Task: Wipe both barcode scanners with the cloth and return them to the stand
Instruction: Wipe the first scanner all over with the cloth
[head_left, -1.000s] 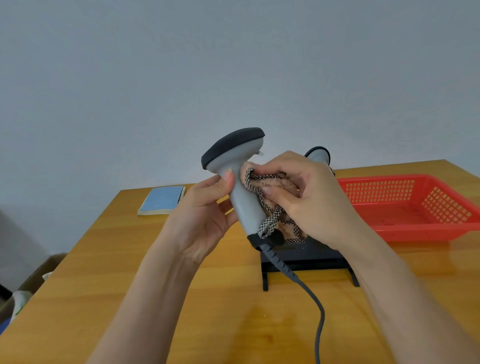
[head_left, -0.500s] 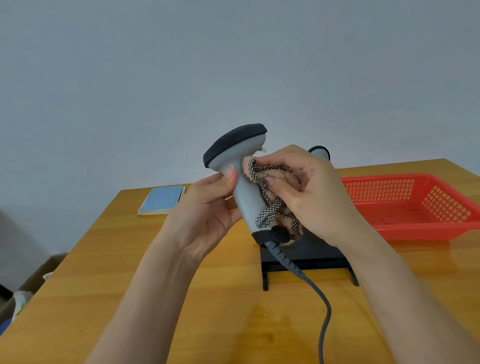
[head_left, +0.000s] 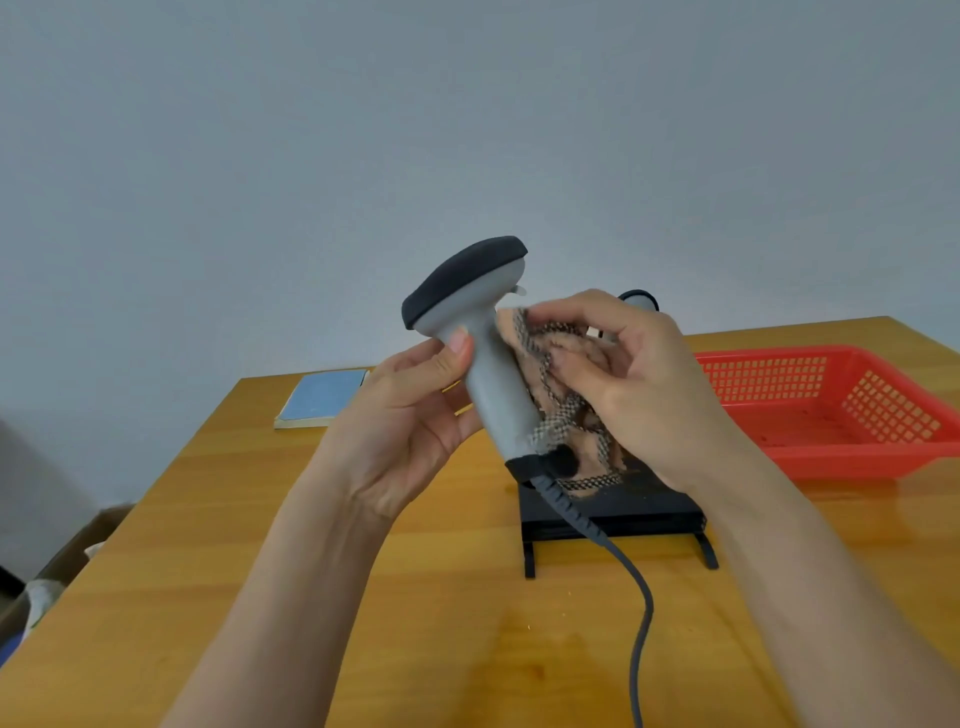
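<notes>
My left hand (head_left: 410, 415) holds a grey barcode scanner (head_left: 493, 384) upright by its handle, above the table, its dark head tilted up to the left. My right hand (head_left: 639, 384) presses a brown cloth with checked trim (head_left: 561, 410) against the right side of the handle. The scanner's grey cable (head_left: 623, 571) hangs down to the table and runs out at the bottom edge. Behind my right hand, the top of a second scanner (head_left: 636, 299) shows. A black stand (head_left: 623, 512) sits on the table under my hands, partly hidden.
A red plastic basket (head_left: 852, 410) lies at the right on the wooden table (head_left: 363, 597). A blue notebook (head_left: 322, 397) lies at the far left. A cardboard box (head_left: 62, 561) stands on the floor left of the table.
My right hand has slid the cloth up along the scanner's handle towards the head. The scanner has shifted slightly up.
</notes>
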